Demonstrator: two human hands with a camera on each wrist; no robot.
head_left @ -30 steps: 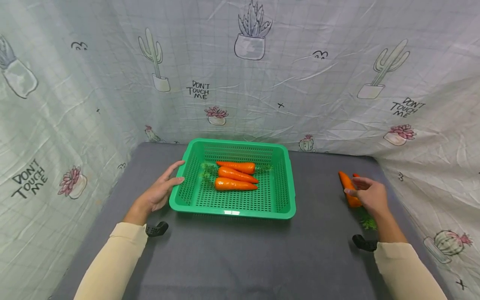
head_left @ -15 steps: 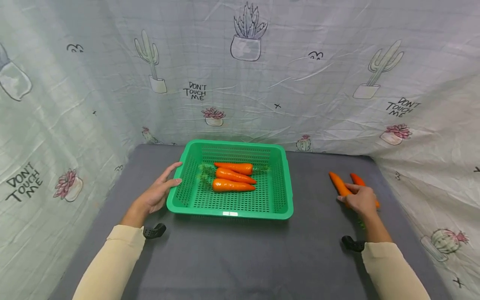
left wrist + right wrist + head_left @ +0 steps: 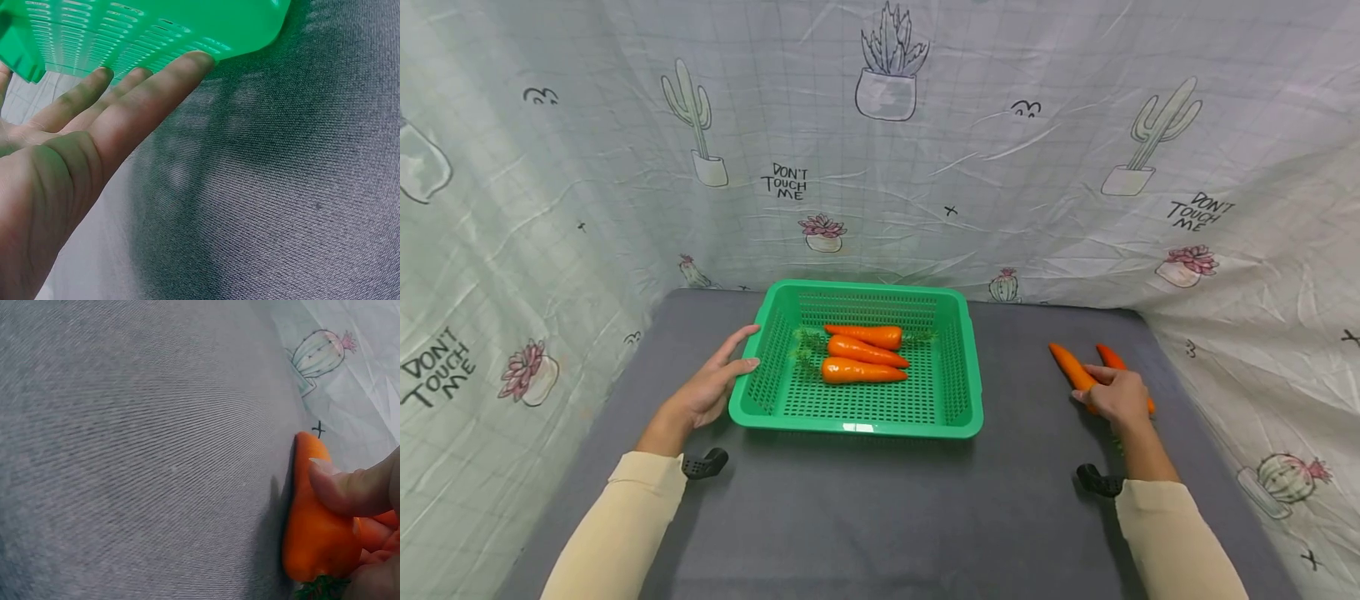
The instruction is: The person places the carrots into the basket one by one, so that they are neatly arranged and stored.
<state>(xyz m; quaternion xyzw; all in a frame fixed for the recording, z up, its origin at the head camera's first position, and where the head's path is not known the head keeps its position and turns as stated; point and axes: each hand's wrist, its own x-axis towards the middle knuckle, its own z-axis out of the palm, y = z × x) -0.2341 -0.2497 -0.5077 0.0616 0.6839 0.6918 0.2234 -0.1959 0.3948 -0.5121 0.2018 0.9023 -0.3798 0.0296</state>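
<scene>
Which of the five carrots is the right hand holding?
The right hand grips the left carrot of the pair lying on the grey table. The second carrot lies beside it; the others lie in the green basket.

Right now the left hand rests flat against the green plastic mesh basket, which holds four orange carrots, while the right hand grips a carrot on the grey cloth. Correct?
Not quite: the green plastic mesh basket holds three orange carrots, not four, as the head view shows. The rest stands: the left hand rests flat against the basket, and the right hand grips a carrot on the grey cloth.
</scene>
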